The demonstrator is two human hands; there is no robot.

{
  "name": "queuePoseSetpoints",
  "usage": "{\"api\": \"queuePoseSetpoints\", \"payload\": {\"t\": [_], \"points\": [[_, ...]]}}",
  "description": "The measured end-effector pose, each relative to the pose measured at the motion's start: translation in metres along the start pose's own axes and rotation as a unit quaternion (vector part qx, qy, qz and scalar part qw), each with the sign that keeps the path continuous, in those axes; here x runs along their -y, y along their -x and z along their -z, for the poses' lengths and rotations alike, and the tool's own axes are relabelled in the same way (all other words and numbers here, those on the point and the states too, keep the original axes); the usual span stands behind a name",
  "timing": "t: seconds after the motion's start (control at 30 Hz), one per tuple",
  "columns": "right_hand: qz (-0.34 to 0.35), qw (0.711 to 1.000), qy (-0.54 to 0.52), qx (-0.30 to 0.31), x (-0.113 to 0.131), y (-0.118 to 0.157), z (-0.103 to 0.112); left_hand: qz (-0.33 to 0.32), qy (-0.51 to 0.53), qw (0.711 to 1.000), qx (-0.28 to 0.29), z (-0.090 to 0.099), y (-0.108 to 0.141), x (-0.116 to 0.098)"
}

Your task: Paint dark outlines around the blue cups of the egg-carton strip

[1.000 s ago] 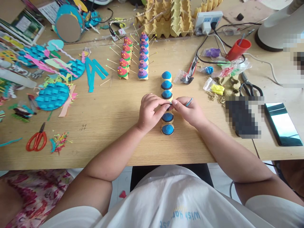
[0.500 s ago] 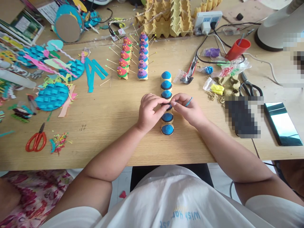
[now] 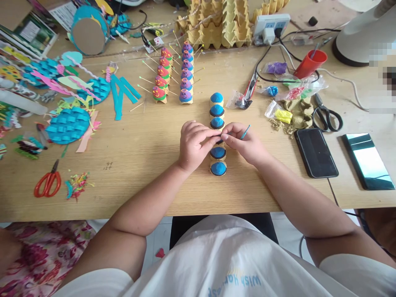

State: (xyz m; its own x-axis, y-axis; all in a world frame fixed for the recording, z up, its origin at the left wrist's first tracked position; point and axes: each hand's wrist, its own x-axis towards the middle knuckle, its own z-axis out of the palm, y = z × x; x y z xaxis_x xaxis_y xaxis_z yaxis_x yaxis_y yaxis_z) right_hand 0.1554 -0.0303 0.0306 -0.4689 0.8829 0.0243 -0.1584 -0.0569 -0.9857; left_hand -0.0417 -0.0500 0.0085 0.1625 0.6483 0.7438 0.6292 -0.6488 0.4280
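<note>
A row of egg-carton cups (image 3: 218, 168) runs away from me, topped with blue domes, most of them edged by a dark band. Over one of the middle cups my left hand (image 3: 198, 144) is closed in a pinch, and what its fingertips hold is too small to make out. My right hand (image 3: 244, 142) pinches at the same spot, its fingertips meeting those of the left. A thin blue stick (image 3: 246, 132) pokes up from between the right fingers. The fingers partly cover the cup beneath them.
Two finished-looking carton caterpillars, one red and green (image 3: 162, 76), one purple (image 3: 186, 78), stand farther back. Orange-handled scissors (image 3: 48, 183) lie left. Black scissors (image 3: 327, 117), clay packets (image 3: 283, 115), a red cup (image 3: 311, 64) and two phones (image 3: 317, 152) (image 3: 368, 161) are right.
Both hands stay over the same cup with only slight finger shifts. The left hand has edged a little to the left. The row of cups has stayed in place.
</note>
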Motion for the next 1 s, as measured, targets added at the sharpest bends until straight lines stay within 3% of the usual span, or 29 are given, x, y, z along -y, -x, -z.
{"api": "queuePoseSetpoints", "payload": {"t": [0.33, 0.53, 0.83, 1.0], "points": [[0.012, 0.997, 0.051, -0.063, 0.0003, 0.0011, 0.0001, 0.02, 0.038, 0.999, 0.015, -0.0009, 0.0004, -0.0014], [-0.007, 0.999, 0.036, -0.033, 0.0028, 0.0016, 0.0002, 0.045, 0.015, 0.998, 0.037, 0.0005, -0.0014, -0.0022], [-0.021, 0.997, 0.026, -0.063, -0.0031, -0.001, 0.0005, 0.01, 0.039, 0.999, 0.005, -0.0018, -0.001, -0.0024], [-0.012, 0.998, 0.031, -0.051, 0.0027, 0.0007, -0.0016, 0.015, 0.028, 0.999, -0.001, -0.0006, -0.0016, -0.003]]}}
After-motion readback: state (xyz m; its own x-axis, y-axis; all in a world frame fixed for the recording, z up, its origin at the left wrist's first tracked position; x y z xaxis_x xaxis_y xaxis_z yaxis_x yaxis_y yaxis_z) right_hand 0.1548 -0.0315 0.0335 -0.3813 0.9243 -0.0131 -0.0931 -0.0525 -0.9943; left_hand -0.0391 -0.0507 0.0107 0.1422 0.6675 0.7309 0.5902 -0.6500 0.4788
